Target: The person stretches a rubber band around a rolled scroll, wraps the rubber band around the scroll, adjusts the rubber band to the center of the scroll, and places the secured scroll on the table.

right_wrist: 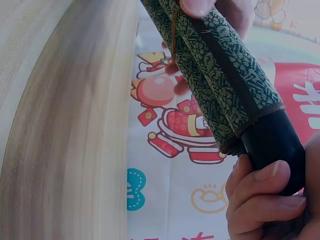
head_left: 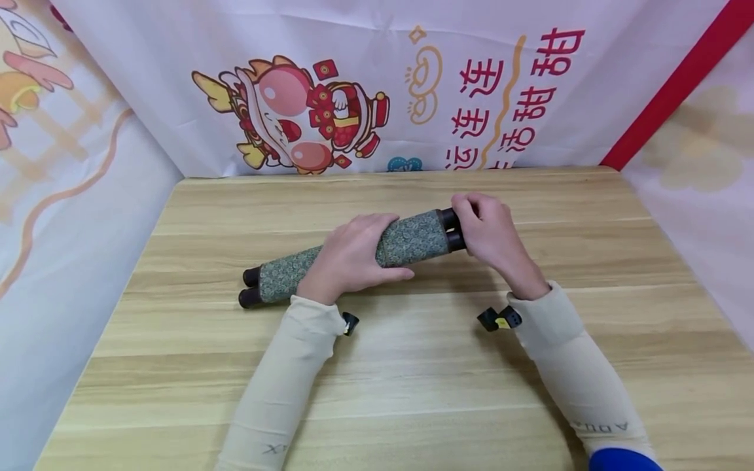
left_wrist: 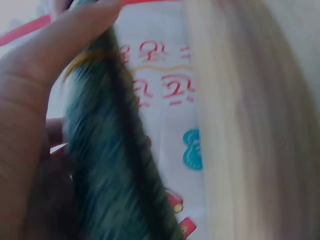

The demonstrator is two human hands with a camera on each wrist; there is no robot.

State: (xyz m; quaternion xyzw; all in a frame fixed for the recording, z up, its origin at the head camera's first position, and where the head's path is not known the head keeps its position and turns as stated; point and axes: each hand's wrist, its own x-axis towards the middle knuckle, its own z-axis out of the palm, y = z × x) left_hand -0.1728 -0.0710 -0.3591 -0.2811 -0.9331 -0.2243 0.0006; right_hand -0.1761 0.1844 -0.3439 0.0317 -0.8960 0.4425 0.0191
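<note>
A rolled-up scroll (head_left: 413, 239) with green patterned fabric and dark trim is held aslant over the wooden table, its right end farther back. Pairs of black rod ends (head_left: 250, 298) stick out at both its ends. My left hand (head_left: 353, 255) grips the roll around its middle, thumb on the near side. At the right end my right hand (head_left: 487, 230) curls its fingers around the black rod ends. In the right wrist view, a thin brown cord (right_wrist: 174, 35) crosses the fabric near the left thumb. The left wrist view is blurred.
The wooden table (head_left: 412, 392) reaches back to a white printed cloth (head_left: 377, 39) with red cartoon figures and characters. More printed cloth (head_left: 118, 229) hangs along the left side. Small black devices (head_left: 499, 319) are strapped at both wrists.
</note>
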